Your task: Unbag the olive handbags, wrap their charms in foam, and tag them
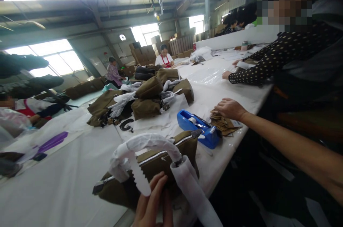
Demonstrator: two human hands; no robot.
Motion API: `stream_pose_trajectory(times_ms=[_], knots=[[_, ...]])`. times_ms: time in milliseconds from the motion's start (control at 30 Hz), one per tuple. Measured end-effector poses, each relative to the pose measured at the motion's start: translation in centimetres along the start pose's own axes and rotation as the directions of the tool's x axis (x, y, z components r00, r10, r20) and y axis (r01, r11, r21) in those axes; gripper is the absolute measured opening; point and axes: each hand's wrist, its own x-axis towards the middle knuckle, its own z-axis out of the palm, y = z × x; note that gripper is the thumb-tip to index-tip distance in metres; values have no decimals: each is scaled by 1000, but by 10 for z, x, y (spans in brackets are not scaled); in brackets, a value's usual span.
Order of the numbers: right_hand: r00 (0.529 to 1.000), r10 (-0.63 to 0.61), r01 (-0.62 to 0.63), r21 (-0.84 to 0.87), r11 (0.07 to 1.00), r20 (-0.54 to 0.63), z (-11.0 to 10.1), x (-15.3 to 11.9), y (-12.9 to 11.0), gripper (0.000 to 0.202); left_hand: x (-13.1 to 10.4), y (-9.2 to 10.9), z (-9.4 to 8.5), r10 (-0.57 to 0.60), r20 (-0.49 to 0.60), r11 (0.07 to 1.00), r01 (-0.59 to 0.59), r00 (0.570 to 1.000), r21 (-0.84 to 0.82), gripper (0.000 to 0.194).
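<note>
An olive-brown zippered handbag (184, 148) lies in front of me, its curved handle (152, 141) wrapped in white paper. From the handle hangs a white strip with a scalloped edge (142, 180). The fingers of my left hand (154, 200) are closed at the lower end of this strip, against the bag's front. Farther right, my right hand (232, 109) has its fingers curled together over a pile of brown tags (223, 123); what they pinch is hidden. Between bag and tags stands a blue tape dispenser (198, 127).
Several olive bags (147, 107) with white wrapping are heaped ahead on the white table (80, 170). A black curved piece (126, 125) lies before them. Purple strips (52, 142) are at left. At right a co-worker's dotted sleeve (259, 64) reaches over the table's edge.
</note>
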Motion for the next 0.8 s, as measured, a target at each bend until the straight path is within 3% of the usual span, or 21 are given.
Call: stream_pose_trajectory(times_ms=[133,267,400,500,567,633,700,767,800], knots=[[980,118,-138,-124,983,-159,-21,2,-3,34,5,-2,-1,-23,110,999,18,994,44,31],[963,86,-138,-190,972,-255,-59,9,-24,30,6,-1,-6,-91,149,995,96,985,-27,29],[939,-2,-73,-203,976,-344,-118,9,-70,26,16,15,-12,-277,182,920,315,943,-233,26],[899,-131,87,-124,988,-417,-165,-9,-117,26,26,39,-18,-406,298,752,501,864,-427,37],[905,-204,239,51,970,-373,-190,-28,-150,27,33,57,-24,-398,383,627,552,834,-550,58],[939,-262,323,316,892,-222,-209,-49,-180,30,38,75,-30,-313,449,529,546,837,-650,76],[954,-296,274,542,794,-49,-221,-64,-204,29,39,88,-38,-202,526,450,555,826,-700,84],[950,-309,210,659,722,36,-229,-74,-222,26,37,94,-44,-124,629,383,622,768,-683,78],[952,-306,209,680,703,24,-232,-77,-228,25,34,94,-46,-110,677,358,664,728,-656,69]])
